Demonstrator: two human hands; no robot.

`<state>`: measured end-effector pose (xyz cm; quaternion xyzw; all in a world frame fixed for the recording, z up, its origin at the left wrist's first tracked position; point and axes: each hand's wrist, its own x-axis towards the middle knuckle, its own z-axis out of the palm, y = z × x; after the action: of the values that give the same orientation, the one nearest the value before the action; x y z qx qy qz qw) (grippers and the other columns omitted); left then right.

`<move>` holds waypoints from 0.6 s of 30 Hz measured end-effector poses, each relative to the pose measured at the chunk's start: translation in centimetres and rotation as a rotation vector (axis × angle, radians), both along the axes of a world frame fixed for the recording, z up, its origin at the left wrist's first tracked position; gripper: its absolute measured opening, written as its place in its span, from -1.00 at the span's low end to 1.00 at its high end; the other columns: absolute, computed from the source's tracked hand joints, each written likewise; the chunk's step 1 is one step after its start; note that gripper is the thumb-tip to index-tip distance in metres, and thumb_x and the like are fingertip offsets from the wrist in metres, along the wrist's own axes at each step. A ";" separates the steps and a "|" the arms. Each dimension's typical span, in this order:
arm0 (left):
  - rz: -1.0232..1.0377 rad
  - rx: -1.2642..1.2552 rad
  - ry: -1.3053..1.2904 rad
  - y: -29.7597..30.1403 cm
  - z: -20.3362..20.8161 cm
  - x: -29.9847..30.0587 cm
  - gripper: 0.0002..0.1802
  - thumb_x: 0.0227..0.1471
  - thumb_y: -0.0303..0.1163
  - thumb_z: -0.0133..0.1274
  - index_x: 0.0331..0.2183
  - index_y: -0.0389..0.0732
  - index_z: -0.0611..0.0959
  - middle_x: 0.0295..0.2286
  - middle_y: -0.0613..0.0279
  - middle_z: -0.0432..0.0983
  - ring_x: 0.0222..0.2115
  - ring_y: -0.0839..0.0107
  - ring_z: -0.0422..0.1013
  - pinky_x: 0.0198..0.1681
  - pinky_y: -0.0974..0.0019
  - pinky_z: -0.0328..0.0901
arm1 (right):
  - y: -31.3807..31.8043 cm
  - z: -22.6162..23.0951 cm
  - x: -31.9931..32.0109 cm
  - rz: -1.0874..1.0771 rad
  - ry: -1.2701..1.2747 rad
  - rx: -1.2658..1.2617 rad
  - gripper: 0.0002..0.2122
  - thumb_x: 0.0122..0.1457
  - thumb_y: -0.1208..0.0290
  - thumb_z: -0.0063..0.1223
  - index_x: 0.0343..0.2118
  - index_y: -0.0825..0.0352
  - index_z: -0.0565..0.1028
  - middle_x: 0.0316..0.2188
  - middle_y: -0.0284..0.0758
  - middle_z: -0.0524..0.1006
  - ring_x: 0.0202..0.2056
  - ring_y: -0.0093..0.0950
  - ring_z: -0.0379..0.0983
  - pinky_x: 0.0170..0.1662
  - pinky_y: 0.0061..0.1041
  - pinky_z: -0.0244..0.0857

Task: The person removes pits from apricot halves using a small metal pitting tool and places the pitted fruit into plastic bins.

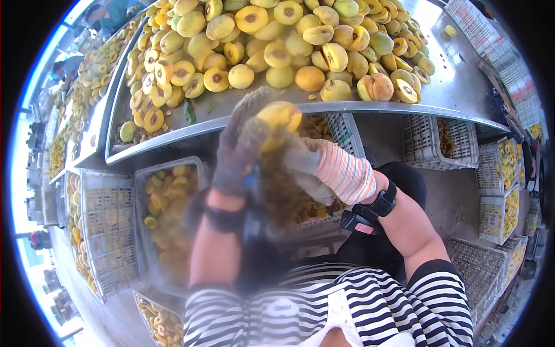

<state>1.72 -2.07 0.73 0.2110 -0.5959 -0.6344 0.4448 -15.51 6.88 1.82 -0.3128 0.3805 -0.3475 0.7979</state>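
In front of my chest, below the table's near edge, a yellow peach (pixel 281 117) is in the grip of my left hand (pixel 236 147), which wears a dark, soiled glove. Close beside it, just below and to the right, is my right hand (pixel 324 168) in a grey glove with a striped cuff. Its fingers look curled, but motion smears them and whatever they may hold cannot be made out. Beneath both hands a crate (pixel 347 136) contains dark yellow fruit pieces. Many whole and halved peaches (pixel 251 19) are heaped on the metal table (pixel 457 87) ahead.
A clear plastic tub (pixel 171 164) of peach pieces stands at my left, beside a white crate (pixel 110 220). More crates (pixel 428 151) stand under the table and along the right (pixel 471 257). A person (pixel 110 16) is at the far left, near another fruit-covered table.
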 end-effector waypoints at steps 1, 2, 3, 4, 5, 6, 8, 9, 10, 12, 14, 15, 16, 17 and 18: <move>0.125 -0.072 0.091 0.6 -0.6 -0.2 -0.47 0.04 -0.37 0.08 0.05 -0.35 0.43 -0.09 0.11 0.48 -0.10 0.35 0.41 0.01 0.31 0.31 | 0.2 -0.2 0.5 -0.030 0.341 -0.549 -0.83 0.18 0.38 0.01 -0.17 0.23 0.44 -0.56 -0.40 0.45 -0.61 -0.51 0.37 -0.57 -0.52 0.21; 0.109 0.016 0.195 1.3 -0.7 -0.8 -0.45 0.04 -0.32 0.10 0.04 -0.36 0.42 -0.10 0.09 0.48 -0.11 0.36 0.42 0.00 0.31 0.33 | 0.5 -0.2 0.9 -0.010 0.560 -0.879 -0.87 0.20 0.38 -0.02 -0.22 0.23 0.45 -0.56 -0.32 0.43 -0.56 -0.37 0.37 -0.52 -0.42 0.23; 0.047 0.101 0.170 1.3 -0.4 -0.4 -0.44 0.03 -0.29 0.13 0.03 -0.36 0.43 -0.12 0.09 0.49 -0.14 0.38 0.44 -0.03 0.31 0.35 | 0.9 0.0 1.3 -0.062 0.804 -1.193 -0.90 0.23 0.39 -0.05 -0.26 0.24 0.46 -0.56 -0.25 0.41 -0.52 -0.23 0.37 -0.47 -0.33 0.24; -0.015 0.185 0.147 1.1 0.1 0.0 -0.44 0.03 -0.27 0.16 0.02 -0.35 0.44 -0.14 0.09 0.50 -0.16 0.40 0.45 -0.06 0.31 0.37 | 1.0 0.4 1.4 -0.059 0.797 -1.190 -0.90 0.23 0.39 -0.05 -0.26 0.24 0.46 -0.56 -0.25 0.41 -0.52 -0.23 0.37 -0.47 -0.33 0.24; -0.010 0.184 0.144 1.2 0.3 -0.1 -0.44 0.03 -0.27 0.16 0.02 -0.35 0.44 -0.14 0.09 0.50 -0.16 0.40 0.45 -0.06 0.31 0.37 | 0.9 1.3 1.6 0.031 0.708 -0.810 -0.90 0.22 0.39 -0.05 -0.28 0.25 0.47 -0.54 -0.22 0.43 -0.50 -0.22 0.38 -0.47 -0.32 0.24; 0.028 0.231 0.107 1.4 0.3 -0.3 -0.40 0.01 -0.21 0.19 0.01 -0.35 0.45 -0.15 0.12 0.51 -0.18 0.41 0.46 -0.11 0.32 0.38 | 0.8 1.7 1.7 0.117 0.607 -0.432 -0.90 0.21 0.39 -0.04 -0.30 0.25 0.47 -0.51 -0.18 0.44 -0.48 -0.22 0.39 -0.47 -0.31 0.24; 0.067 0.279 0.069 1.3 0.3 -0.3 -0.37 -0.01 -0.15 0.22 -0.01 -0.36 0.46 -0.17 0.14 0.52 -0.20 0.42 0.47 -0.15 0.33 0.40 | 1.1 1.4 1.9 0.073 0.638 -0.587 -0.89 0.21 0.36 -0.03 -0.32 0.26 0.48 -0.55 -0.22 0.43 -0.50 -0.27 0.38 -0.48 -0.34 0.23; 0.074 0.168 0.001 1.2 0.3 -0.2 -0.39 -0.05 -0.16 0.24 -0.03 -0.31 0.48 -0.18 0.14 0.53 -0.22 0.36 0.48 -0.17 0.31 0.40 | 1.2 1.3 2.0 0.050 0.651 -0.662 -0.88 0.21 0.35 -0.02 -0.33 0.27 0.48 -0.57 -0.24 0.42 -0.52 -0.30 0.38 -0.48 -0.35 0.23; 0.084 -0.498 -0.272 0.1 0.5 0.1 -0.42 -0.10 -0.16 0.25 -0.05 -0.23 0.52 -0.19 0.13 0.53 -0.22 0.27 0.49 -0.17 0.27 0.40 | 1.2 1.2 2.0 0.025 0.669 -0.739 -0.88 0.22 0.34 -0.02 -0.35 0.27 0.49 -0.58 -0.26 0.41 -0.53 -0.33 0.37 -0.49 -0.37 0.23; 0.298 -1.137 -0.388 -1.7 0.4 0.8 -0.44 -0.16 -0.17 0.26 -0.08 -0.15 0.55 -0.19 0.12 0.54 -0.22 0.18 0.49 -0.18 0.23 0.39 | 1.1 1.0 1.9 0.110 0.574 -0.567 -0.85 0.21 0.30 0.01 -0.34 0.28 0.50 -0.62 -0.31 0.40 -0.55 -0.39 0.36 -0.49 -0.41 0.22; 0.088 -0.947 -0.426 -2.0 0.1 0.9 -0.59 -0.13 -0.42 0.15 -0.14 -0.19 0.57 -0.18 0.06 0.53 -0.19 0.14 0.47 -0.13 0.21 0.38 | 1.2 -0.7 2.4 0.064 0.595 -0.481 -0.84 0.21 0.29 0.02 -0.33 0.27 0.50 -0.62 -0.31 0.40 -0.54 -0.39 0.36 -0.47 -0.42 0.23; 0.008 -0.811 -0.428 -1.9 0.3 0.7 -0.62 -0.12 -0.48 0.12 -0.16 -0.21 0.58 -0.18 0.04 0.53 -0.18 0.14 0.47 -0.13 0.22 0.37 | 1.3 -1.0 2.3 0.041 0.605 -0.439 -0.84 0.20 0.28 0.02 -0.33 0.27 0.50 -0.62 -0.32 0.41 -0.54 -0.39 0.37 -0.46 -0.43 0.24; -0.056 -0.675 -0.429 -1.8 0.5 0.5 -0.65 -0.12 -0.54 0.10 -0.18 -0.22 0.59 -0.19 0.03 0.53 -0.18 0.14 0.47 -0.12 0.22 0.37 | 1.3 -1.2 2.3 0.017 0.614 -0.395 -0.83 0.20 0.28 0.03 -0.32 0.27 0.51 -0.63 -0.32 0.41 -0.53 -0.39 0.37 -0.45 -0.44 0.24; 0.105 -0.883 -0.471 -1.4 0.3 0.7 -0.69 -0.07 -0.51 0.10 -0.19 -0.24 0.61 -0.21 0.06 0.54 -0.21 0.22 0.48 -0.13 0.26 0.37 | 1.0 0.8 2.4 0.044 0.443 -0.248 -0.84 0.20 0.28 0.01 -0.29 0.25 0.51 -0.58 -0.32 0.43 -0.49 -0.39 0.40 -0.42 -0.44 0.26; 0.184 -0.996 -0.487 -1.1 0.4 0.7 -0.71 -0.05 -0.50 0.10 -0.19 -0.25 0.62 -0.22 0.08 0.55 -0.22 0.26 0.49 -0.13 0.28 0.37 | 0.8 2.0 2.3 0.064 0.273 -0.105 -0.84 0.21 0.29 -0.02 -0.26 0.22 0.52 -0.54 -0.33 0.46 -0.45 -0.39 0.43 -0.39 -0.45 0.28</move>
<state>2.41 -3.16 1.13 0.1670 -0.8881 -0.1682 0.3938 -13.16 7.66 3.84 -0.4105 0.4567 -0.2956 0.7318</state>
